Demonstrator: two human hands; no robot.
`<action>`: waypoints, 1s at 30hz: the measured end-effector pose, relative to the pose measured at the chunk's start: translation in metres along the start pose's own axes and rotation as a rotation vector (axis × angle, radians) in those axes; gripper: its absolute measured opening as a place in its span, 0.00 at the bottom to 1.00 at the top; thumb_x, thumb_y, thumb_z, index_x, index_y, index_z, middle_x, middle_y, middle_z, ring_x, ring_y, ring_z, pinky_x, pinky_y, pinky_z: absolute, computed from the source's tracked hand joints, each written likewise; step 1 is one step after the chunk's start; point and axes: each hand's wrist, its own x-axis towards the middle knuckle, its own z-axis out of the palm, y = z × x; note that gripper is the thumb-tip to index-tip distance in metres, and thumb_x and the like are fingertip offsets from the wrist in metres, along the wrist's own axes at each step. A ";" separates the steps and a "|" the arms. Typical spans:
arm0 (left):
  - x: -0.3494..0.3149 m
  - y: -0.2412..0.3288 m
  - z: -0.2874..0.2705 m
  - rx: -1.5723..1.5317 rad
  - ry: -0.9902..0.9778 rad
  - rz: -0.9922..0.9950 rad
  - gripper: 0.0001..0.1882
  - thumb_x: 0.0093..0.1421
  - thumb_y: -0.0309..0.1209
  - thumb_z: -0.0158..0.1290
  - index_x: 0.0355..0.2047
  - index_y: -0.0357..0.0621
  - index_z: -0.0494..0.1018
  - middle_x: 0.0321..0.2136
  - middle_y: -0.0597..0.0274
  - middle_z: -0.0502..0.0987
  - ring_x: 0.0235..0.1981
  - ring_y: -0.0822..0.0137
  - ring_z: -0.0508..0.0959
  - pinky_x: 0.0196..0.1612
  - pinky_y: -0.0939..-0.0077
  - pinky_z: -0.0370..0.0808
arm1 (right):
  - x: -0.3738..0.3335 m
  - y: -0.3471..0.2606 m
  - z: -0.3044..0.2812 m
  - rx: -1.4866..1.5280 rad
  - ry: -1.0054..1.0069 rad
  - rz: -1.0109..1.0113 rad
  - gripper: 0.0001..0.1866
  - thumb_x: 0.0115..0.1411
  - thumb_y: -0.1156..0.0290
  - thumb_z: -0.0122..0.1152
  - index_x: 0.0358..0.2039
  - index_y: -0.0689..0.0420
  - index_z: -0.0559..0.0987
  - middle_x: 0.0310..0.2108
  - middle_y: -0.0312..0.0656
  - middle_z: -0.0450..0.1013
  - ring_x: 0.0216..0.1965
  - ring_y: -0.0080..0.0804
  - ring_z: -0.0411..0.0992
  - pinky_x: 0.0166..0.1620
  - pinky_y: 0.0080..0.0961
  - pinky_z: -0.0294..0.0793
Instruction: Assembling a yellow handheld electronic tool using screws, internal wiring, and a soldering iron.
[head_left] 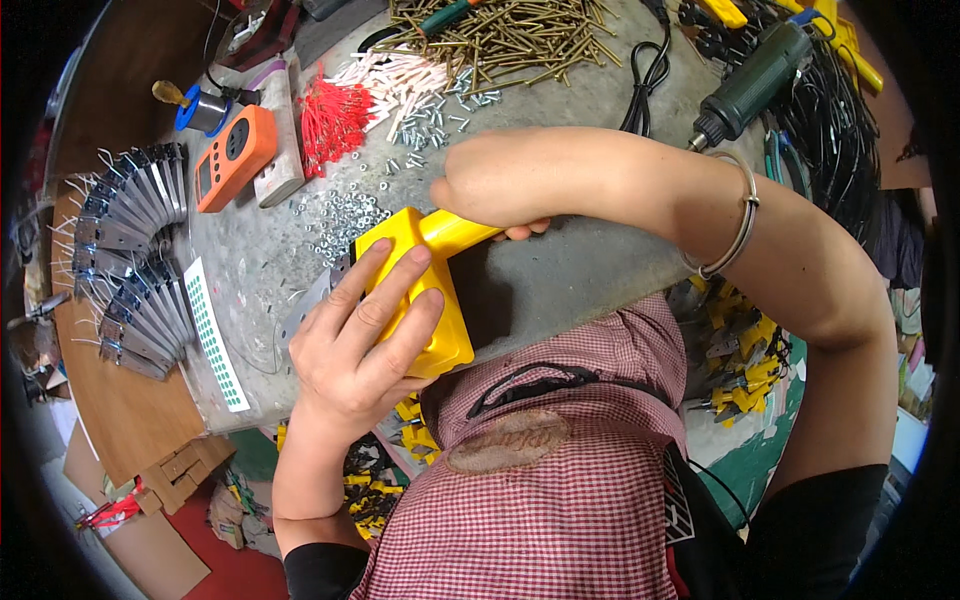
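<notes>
1. Bracing the yellow housing (pixel 440 310) with your left hand (pixel 355 365), you lay the fingers slightly spread across its upper face. Your left thumb shows only partly at the lower edge; you cannot tell how firmly it presses.
2. Your right hand (pixel 500 180) is curled over the yellow handle (pixel 452 233), which extends from the housing's upper right side. Its fingertips show below the handle; the rest of the finger grip is hidden by the back of the hand.
3. The housing is in front of you, tilted, over the near edge of the grey bench (pixel 262 300). You cannot tell whether it touches the surface.
4. Just beyond the housing you have a scatter of small nuts (pixel 345 215). Farther out are silver screws (pixel 435 122), red pieces (pixel 332 120), white tubular pieces (pixel 395 78) and long brass-coloured rods (pixel 525 45).
5. To your left, note the orange meter (pixel 237 158), the blue spool (pixel 203 113), the white strip with green marks (pixel 214 335) and the curved rows of metal plates with wires (pixel 130 245).
6. To your right, beyond your forearm, a dark green power driver (pixel 755 80) lies near the bundled black cables (pixel 825 120).
7. Your right wrist carries a metal bracelet (pixel 745 220).
</notes>
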 end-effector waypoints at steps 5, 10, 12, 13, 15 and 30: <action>-0.004 0.008 0.013 0.097 0.050 0.016 0.18 0.50 0.39 0.60 0.42 0.54 0.75 0.49 0.58 0.78 0.49 0.51 0.79 0.37 0.72 0.78 | 0.003 0.008 0.002 -0.182 0.072 -0.056 0.23 0.63 0.60 0.42 0.24 0.64 0.78 0.15 0.48 0.73 0.17 0.42 0.73 0.25 0.40 0.73; -0.026 0.030 0.013 0.063 -0.079 -0.092 0.30 0.46 0.47 0.64 0.51 0.60 0.73 0.56 0.59 0.72 0.57 0.51 0.72 0.53 0.59 0.69 | -0.008 0.018 0.026 -0.597 0.467 -0.434 0.15 0.63 0.61 0.48 0.31 0.57 0.78 0.21 0.47 0.76 0.24 0.50 0.76 0.28 0.47 0.76; -0.026 0.028 0.006 0.009 -0.112 -0.130 0.41 0.40 0.54 0.65 0.56 0.60 0.70 0.62 0.53 0.65 0.62 0.47 0.64 0.58 0.52 0.63 | -0.012 0.015 0.032 -0.674 0.454 -0.366 0.14 0.61 0.62 0.50 0.30 0.55 0.82 0.25 0.46 0.78 0.29 0.47 0.79 0.32 0.43 0.78; -0.015 0.029 -0.004 0.030 -0.156 -0.220 0.42 0.39 0.55 0.65 0.57 0.59 0.70 0.63 0.50 0.61 0.64 0.45 0.61 0.58 0.50 0.62 | -0.013 0.019 0.035 -0.695 0.448 -0.382 0.14 0.61 0.62 0.50 0.30 0.55 0.82 0.25 0.46 0.78 0.29 0.47 0.79 0.32 0.43 0.78; -0.003 0.028 -0.001 -0.015 -0.315 -0.276 0.43 0.40 0.53 0.66 0.57 0.57 0.69 0.66 0.44 0.53 0.65 0.39 0.55 0.58 0.46 0.61 | -0.011 0.025 0.037 -0.667 0.472 -0.335 0.13 0.63 0.62 0.48 0.30 0.55 0.77 0.19 0.45 0.75 0.23 0.49 0.76 0.25 0.45 0.75; -0.016 0.033 0.020 -0.090 -0.092 -0.270 0.40 0.45 0.55 0.61 0.57 0.49 0.69 0.64 0.54 0.61 0.64 0.42 0.59 0.60 0.48 0.59 | 0.040 0.001 -0.001 -0.743 0.634 -0.411 0.21 0.45 0.74 0.65 0.42 0.58 0.75 0.39 0.51 0.70 0.33 0.49 0.76 0.34 0.39 0.78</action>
